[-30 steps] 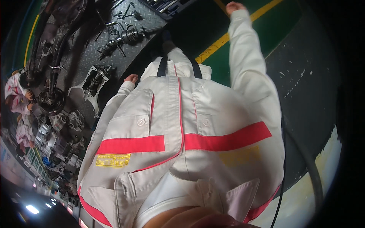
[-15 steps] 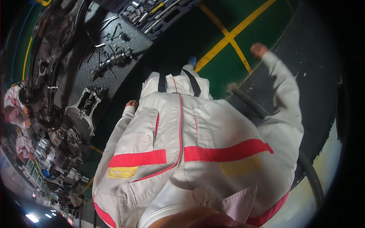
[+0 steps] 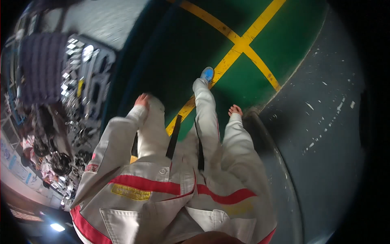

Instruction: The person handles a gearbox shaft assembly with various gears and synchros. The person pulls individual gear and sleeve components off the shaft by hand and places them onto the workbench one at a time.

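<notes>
My left hand [image 3: 142, 100] hangs beside my raised left knee, holding nothing that I can see. Its fingers point forward and are somewhat blurred, but look loosely stretched. Out to the right of my leg is my right hand [image 3: 235, 110], empty, with its fingers a little apart and slightly curled. Both arms wear the sleeves of a white work jacket [image 3: 150, 185] with red bands. One blue shoe [image 3: 207, 74] stands forward, beside a yellow floor line [image 3: 227, 57].
A tool case [image 3: 87, 77] with sockets and wrenches lies on a bench at left. Engine parts [image 3: 61, 162] and other people stand behind it. Green floor [image 3: 260, 61] meets grey floor [image 3: 325, 101] on the right, where a thick dark hose or pipe [image 3: 280, 154] curves along.
My body has moved forward and the view has turned. The tool case is now beside me at left. My right arm has swung down and inward; my left hand has come forward.
</notes>
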A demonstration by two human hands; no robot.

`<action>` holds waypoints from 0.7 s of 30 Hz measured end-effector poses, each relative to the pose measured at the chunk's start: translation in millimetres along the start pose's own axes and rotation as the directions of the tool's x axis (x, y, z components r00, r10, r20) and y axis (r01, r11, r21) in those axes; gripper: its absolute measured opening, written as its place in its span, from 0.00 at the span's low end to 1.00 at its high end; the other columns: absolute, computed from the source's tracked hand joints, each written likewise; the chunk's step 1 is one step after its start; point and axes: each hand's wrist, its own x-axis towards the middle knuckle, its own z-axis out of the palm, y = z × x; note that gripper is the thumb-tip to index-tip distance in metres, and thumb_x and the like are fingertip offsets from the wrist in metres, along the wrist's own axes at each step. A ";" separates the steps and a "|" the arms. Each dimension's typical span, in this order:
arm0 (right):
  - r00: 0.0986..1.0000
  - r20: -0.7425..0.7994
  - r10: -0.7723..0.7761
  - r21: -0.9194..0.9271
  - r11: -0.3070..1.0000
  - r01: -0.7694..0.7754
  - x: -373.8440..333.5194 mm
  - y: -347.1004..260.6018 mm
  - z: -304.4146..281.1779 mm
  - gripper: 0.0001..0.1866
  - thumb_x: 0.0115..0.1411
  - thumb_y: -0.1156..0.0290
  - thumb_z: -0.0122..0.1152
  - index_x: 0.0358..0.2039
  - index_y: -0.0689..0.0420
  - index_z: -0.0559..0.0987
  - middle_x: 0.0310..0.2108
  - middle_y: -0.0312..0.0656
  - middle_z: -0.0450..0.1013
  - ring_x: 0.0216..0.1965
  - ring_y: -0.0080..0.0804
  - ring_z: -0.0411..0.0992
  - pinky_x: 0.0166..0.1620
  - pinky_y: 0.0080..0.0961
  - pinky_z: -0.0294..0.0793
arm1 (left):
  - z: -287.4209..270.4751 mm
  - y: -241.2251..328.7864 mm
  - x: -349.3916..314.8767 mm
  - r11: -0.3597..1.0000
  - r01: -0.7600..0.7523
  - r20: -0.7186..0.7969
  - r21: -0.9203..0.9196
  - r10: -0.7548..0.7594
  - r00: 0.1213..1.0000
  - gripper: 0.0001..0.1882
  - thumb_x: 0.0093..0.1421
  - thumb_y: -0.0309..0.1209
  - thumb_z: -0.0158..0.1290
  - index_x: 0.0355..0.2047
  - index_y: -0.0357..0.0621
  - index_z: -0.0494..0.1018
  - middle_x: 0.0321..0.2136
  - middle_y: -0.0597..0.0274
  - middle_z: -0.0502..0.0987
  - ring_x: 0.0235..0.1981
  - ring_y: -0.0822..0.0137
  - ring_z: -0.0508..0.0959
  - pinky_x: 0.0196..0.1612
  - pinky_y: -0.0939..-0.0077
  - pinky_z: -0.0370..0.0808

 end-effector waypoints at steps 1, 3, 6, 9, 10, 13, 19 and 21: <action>0.996 -0.061 -0.065 -0.111 0.992 0.058 20.6 2.8 46.2 0.12 0.56 0.77 0.58 0.42 0.53 0.76 0.29 0.41 0.75 0.26 0.30 0.73 0.27 0.29 0.74 | 20.8 15.6 59.5 0.995 -0.099 -0.168 0.028 0.102 0.981 0.25 0.48 0.21 0.50 0.49 0.50 0.68 0.51 0.52 0.67 0.51 0.46 0.67 0.55 0.59 0.67; 0.987 -0.110 -0.119 -0.240 0.967 0.090 62.0 -7.5 113.3 0.10 0.58 0.75 0.57 0.42 0.54 0.76 0.30 0.40 0.74 0.26 0.27 0.72 0.28 0.25 0.74 | 61.3 44.8 193.1 0.998 -0.057 -0.121 -0.001 0.056 0.991 0.28 0.50 0.19 0.47 0.53 0.54 0.66 0.56 0.53 0.64 0.56 0.47 0.64 0.59 0.59 0.63; 0.946 0.167 -0.279 -0.368 0.873 0.322 115.6 -36.2 161.8 0.09 0.62 0.74 0.51 0.42 0.58 0.75 0.32 0.37 0.74 0.29 0.23 0.70 0.33 0.18 0.71 | 101.6 99.4 386.0 0.982 -0.007 -0.068 0.188 0.020 0.997 0.28 0.58 0.29 0.49 0.60 0.54 0.59 0.61 0.54 0.57 0.61 0.51 0.58 0.62 0.58 0.57; 0.909 0.308 -0.279 -0.438 0.807 0.396 149.9 -50.7 169.5 0.10 0.62 0.72 0.52 0.42 0.59 0.75 0.33 0.37 0.74 0.31 0.23 0.70 0.35 0.18 0.71 | 127.0 115.9 515.4 0.973 0.049 -0.221 0.226 0.002 0.975 0.30 0.58 0.38 0.52 0.61 0.57 0.57 0.62 0.51 0.53 0.62 0.47 0.53 0.61 0.52 0.57; 0.907 0.354 -0.231 -0.430 0.821 0.377 152.7 -57.0 176.7 0.10 0.62 0.71 0.52 0.42 0.60 0.75 0.33 0.37 0.74 0.32 0.23 0.70 0.36 0.18 0.70 | 133.9 108.7 547.8 0.972 0.064 -0.322 0.226 0.012 0.947 0.31 0.58 0.39 0.53 0.61 0.58 0.57 0.62 0.50 0.52 0.62 0.46 0.53 0.61 0.51 0.57; 0.885 0.323 -0.334 -0.565 0.682 0.464 153.8 -83.8 185.8 0.10 0.63 0.72 0.50 0.43 0.60 0.74 0.32 0.38 0.73 0.32 0.21 0.69 0.38 0.18 0.70 | 158.1 112.0 607.5 0.974 0.163 -0.269 0.158 -0.116 0.956 0.32 0.58 0.40 0.54 0.62 0.60 0.56 0.61 0.47 0.52 0.60 0.44 0.56 0.58 0.51 0.62; 0.912 0.293 -0.287 -0.626 0.664 0.410 157.4 -81.6 180.8 0.10 0.63 0.72 0.49 0.44 0.59 0.74 0.31 0.37 0.73 0.31 0.20 0.69 0.37 0.18 0.70 | 179.9 86.0 559.2 0.764 0.156 -0.116 -0.626 -0.289 0.950 0.30 0.56 0.34 0.55 0.59 0.57 0.59 0.54 0.45 0.63 0.49 0.45 0.70 0.50 0.55 0.72; 0.901 0.324 -0.287 -0.600 0.674 0.431 142.4 -73.5 193.5 0.10 0.64 0.72 0.48 0.43 0.60 0.74 0.31 0.37 0.73 0.31 0.21 0.69 0.37 0.18 0.71 | 177.8 89.1 499.9 -0.119 0.124 0.144 -0.985 -0.172 0.974 0.29 0.55 0.34 0.55 0.56 0.51 0.60 0.50 0.46 0.69 0.48 0.48 0.72 0.51 0.57 0.72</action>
